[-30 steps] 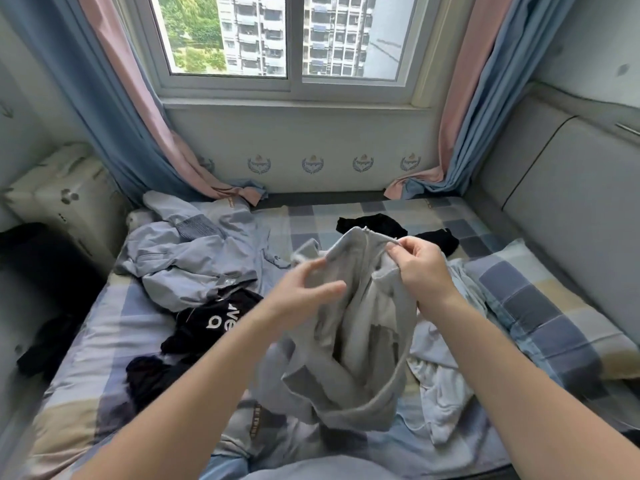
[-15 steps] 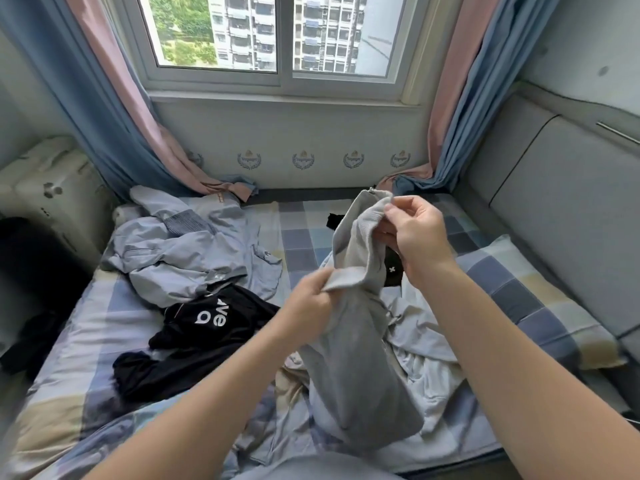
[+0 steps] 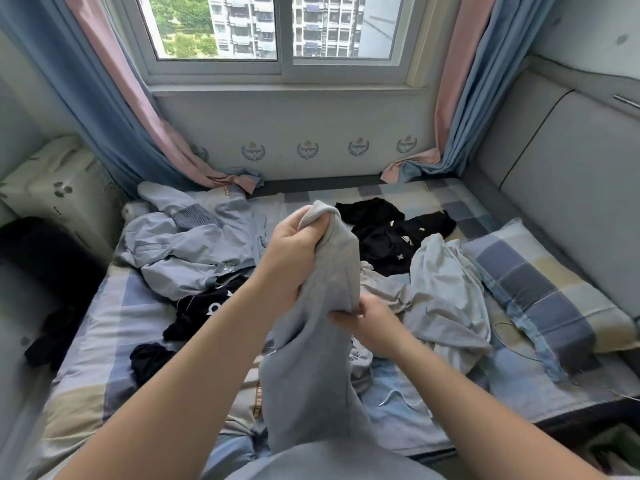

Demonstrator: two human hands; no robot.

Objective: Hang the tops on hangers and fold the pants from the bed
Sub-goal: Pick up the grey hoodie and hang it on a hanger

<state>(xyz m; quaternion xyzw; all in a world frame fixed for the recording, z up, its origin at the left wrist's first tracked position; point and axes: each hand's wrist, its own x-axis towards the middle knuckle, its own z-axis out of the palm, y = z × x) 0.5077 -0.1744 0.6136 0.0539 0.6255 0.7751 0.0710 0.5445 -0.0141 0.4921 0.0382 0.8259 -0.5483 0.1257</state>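
Observation:
A grey garment (image 3: 313,358) hangs over the checked bed (image 3: 104,313) in front of me. My left hand (image 3: 294,251) grips its upper ribbed edge, held high. Lower down, my right hand (image 3: 367,323) pinches a fold of the same garment. On the bed lie a light blue shirt (image 3: 194,244) at the left, a black top with white lettering (image 3: 204,310) below it, another black garment (image 3: 391,233) at the back, and a pale blue-grey garment (image 3: 446,292) at the right.
A checked pillow (image 3: 543,289) lies at the bed's right, against a grey padded wall (image 3: 561,168). A thin wire hanger (image 3: 512,341) lies partly under the clothes near it. Curtains (image 3: 114,109) hang at both sides of the window. A white case (image 3: 59,192) stands left of the bed.
My left hand rose to grip the garment's top edge, while my right hand dropped from the top to a lower fold. The garment now hangs longer and straighter.

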